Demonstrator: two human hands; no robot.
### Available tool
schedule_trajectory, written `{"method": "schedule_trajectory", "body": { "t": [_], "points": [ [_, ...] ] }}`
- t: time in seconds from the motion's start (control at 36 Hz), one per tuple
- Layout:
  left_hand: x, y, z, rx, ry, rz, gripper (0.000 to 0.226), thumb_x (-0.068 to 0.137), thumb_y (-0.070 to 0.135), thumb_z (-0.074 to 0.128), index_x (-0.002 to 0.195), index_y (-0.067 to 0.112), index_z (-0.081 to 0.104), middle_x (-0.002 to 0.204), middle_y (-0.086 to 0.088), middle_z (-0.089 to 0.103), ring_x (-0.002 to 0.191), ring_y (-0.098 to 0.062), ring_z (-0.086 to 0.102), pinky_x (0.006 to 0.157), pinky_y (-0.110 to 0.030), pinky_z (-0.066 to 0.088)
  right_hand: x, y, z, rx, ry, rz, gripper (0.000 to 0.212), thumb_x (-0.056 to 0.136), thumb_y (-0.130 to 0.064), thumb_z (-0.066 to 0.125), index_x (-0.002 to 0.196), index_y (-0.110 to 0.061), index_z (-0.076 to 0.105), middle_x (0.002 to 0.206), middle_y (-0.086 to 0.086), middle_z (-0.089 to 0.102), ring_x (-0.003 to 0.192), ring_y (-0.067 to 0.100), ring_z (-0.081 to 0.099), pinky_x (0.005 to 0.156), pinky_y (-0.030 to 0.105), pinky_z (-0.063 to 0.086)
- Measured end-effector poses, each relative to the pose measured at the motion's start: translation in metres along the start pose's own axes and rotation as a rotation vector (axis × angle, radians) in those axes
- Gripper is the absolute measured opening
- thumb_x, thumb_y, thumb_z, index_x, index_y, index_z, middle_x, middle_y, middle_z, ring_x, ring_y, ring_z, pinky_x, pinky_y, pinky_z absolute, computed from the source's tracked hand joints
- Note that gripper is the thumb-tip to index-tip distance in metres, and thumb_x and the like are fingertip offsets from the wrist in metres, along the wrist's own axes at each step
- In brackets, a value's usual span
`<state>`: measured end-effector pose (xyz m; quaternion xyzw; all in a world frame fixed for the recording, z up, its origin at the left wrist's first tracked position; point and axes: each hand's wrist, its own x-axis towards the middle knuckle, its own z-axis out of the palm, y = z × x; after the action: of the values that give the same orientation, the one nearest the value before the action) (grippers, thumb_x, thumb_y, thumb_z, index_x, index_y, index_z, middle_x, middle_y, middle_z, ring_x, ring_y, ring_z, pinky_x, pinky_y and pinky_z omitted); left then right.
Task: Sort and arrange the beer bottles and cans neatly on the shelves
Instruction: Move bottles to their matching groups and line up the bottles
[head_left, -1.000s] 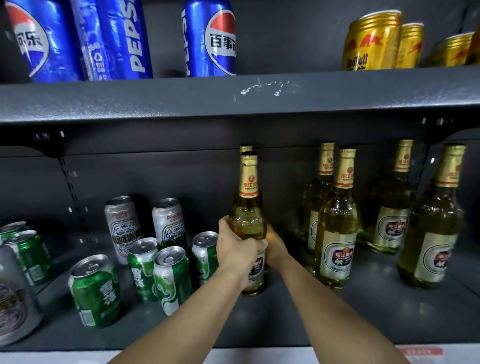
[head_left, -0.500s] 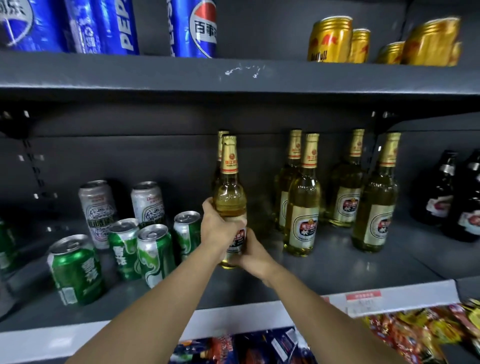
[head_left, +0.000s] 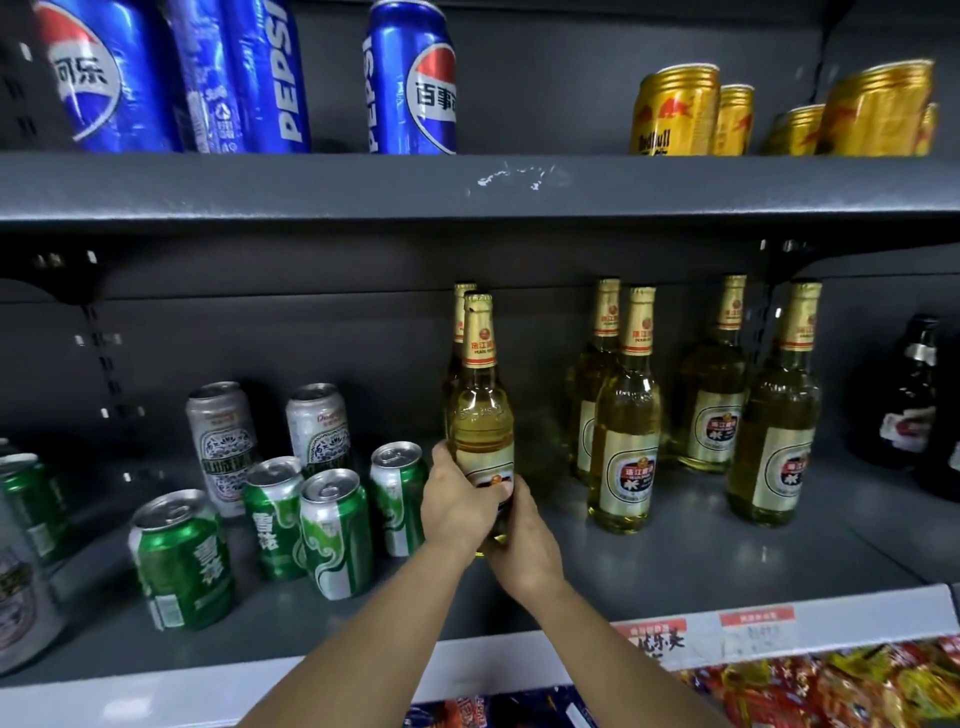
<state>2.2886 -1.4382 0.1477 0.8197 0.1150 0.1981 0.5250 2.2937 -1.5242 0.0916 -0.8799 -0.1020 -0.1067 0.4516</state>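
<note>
A clear beer bottle (head_left: 480, 415) with gold foil neck stands upright at the middle of the grey shelf (head_left: 701, 561). My left hand (head_left: 457, 506) grips its lower body from the left. My right hand (head_left: 524, 545) wraps its base from the right and front. A second matching bottle (head_left: 460, 317) stands right behind it, mostly hidden. Several more gold-necked bottles (head_left: 626, 441) stand to the right in two short rows. Green cans (head_left: 335, 530) and silver cans (head_left: 221, 441) cluster at the left.
Blue Pepsi cans (head_left: 410, 83) and gold Red Bull cans (head_left: 672, 111) fill the upper shelf. Dark bottles (head_left: 914, 400) stand at far right. A large silver can (head_left: 21, 587) sits at the left edge. Snack packets (head_left: 831, 680) lie below the price-tag strip (head_left: 753, 631).
The view shifted as my head moved. Both hands stay round the same bottle, with my right hand now lower at its base; the bottle stands in about the same spot.
</note>
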Motion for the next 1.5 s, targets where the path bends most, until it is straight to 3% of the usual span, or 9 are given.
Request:
{"method": "schedule_trajectory", "body": {
  "t": [0.39,0.61,0.78,0.92,1.03,1.11,1.25,1.39,1.5],
  "points": [
    [0.001,-0.008,-0.002,-0.04,-0.072,0.06,0.079,0.073,0.022,0.083,0.136,0.023,0.034,0.124,0.0,0.058,0.114,-0.02,0.059,0.097,-0.039,0.051,0.001,0.002,0.002,-0.067,0.025,-0.012,0.078,0.084,-0.037,0.071,0.144,-0.034,0.021,0.138,-0.008,0.05,0.119,0.018,0.055,0.091,0.032,0.048],
    [-0.026,-0.019,-0.009,-0.031,0.026,0.133,0.07,0.084,0.019,0.073,0.142,0.021,0.033,0.134,0.004,0.047,0.119,-0.013,0.053,0.098,-0.024,0.044,0.001,0.006,0.0,-0.025,0.031,-0.097,0.08,0.081,-0.034,0.073,0.146,-0.03,0.024,0.143,-0.002,0.044,0.127,0.019,0.048,0.096,0.039,0.045],
    [-0.059,-0.019,-0.034,0.13,0.126,0.209,0.04,0.094,0.035,0.058,0.131,0.028,0.043,0.117,0.013,0.051,0.097,-0.007,0.056,0.081,-0.032,0.051,-0.004,-0.004,-0.005,-0.042,0.264,-0.102,0.069,0.087,-0.03,0.066,0.146,-0.019,0.032,0.139,0.005,0.049,0.125,0.026,0.048,0.098,0.046,0.045],
    [-0.068,-0.025,-0.068,0.156,0.274,0.349,0.023,0.095,0.027,0.056,0.117,0.022,0.054,0.099,0.009,0.052,0.083,-0.01,0.052,0.07,-0.027,0.042,-0.023,-0.022,-0.009,-0.207,0.53,-0.429,0.04,0.081,-0.022,0.059,0.118,-0.009,0.05,0.105,0.012,0.059,0.096,0.031,0.054,0.079,0.043,0.043],
    [-0.062,-0.028,-0.103,0.19,0.396,0.42,0.018,0.093,0.026,0.057,0.111,0.024,0.056,0.095,0.007,0.055,0.083,-0.013,0.054,0.066,-0.031,0.042,-0.04,-0.057,0.018,-0.342,0.389,-0.64,0.049,0.065,-0.013,0.074,0.111,-0.013,0.055,0.1,0.008,0.062,0.09,0.029,0.056,0.073,0.04,0.046],
    [-0.048,-0.036,-0.135,0.233,0.488,0.476,0.022,0.089,0.031,0.056,0.108,0.022,0.058,0.1,0.004,0.056,0.093,-0.017,0.055,0.072,-0.035,0.046,-0.045,-0.094,0.043,-0.549,0.293,-0.755,0.055,0.056,-0.027,0.082,0.105,-0.014,0.06,0.099,0.003,0.063,0.088,0.026,0.059,0.071,0.035,0.047],
    [-0.019,-0.064,-0.196,0.387,0.615,0.398,0.043,0.077,0.037,0.054,0.113,0.014,0.059,0.11,-0.008,0.057,0.103,-0.029,0.051,0.083,-0.039,0.039,-0.033,-0.142,0.071,-0.62,0.236,-0.586,0.053,0.08,-0.04,0.065,0.124,-0.014,0.055,0.124,0.007,0.058,0.113,0.028,0.053,0.09,0.041,0.043],
    [0.0,-0.094,-0.238,0.395,0.341,0.146,0.085,0.076,0.051,0.074,0.143,0.018,0.035,0.141,-0.01,0.039,0.128,-0.032,0.039,0.102,-0.044,0.038,-0.023,-0.162,0.085,-0.808,0.15,-0.318,0.075,0.087,-0.071,0.039,0.138,-0.017,0.039,0.136,0.006,0.048,0.126,0.027,0.04,0.098,0.04,0.034],
    [0.006,-0.109,-0.247,0.323,0.084,0.057,0.092,0.075,0.049,0.077,0.147,0.02,0.027,0.143,-0.01,0.037,0.128,-0.03,0.044,0.098,-0.04,0.043,-0.029,-0.162,0.092,-0.917,0.162,-0.306,0.073,0.086,-0.068,0.044,0.138,-0.018,0.038,0.134,0.006,0.05,0.125,0.026,0.039,0.097,0.04,0.031]
  ]
}}
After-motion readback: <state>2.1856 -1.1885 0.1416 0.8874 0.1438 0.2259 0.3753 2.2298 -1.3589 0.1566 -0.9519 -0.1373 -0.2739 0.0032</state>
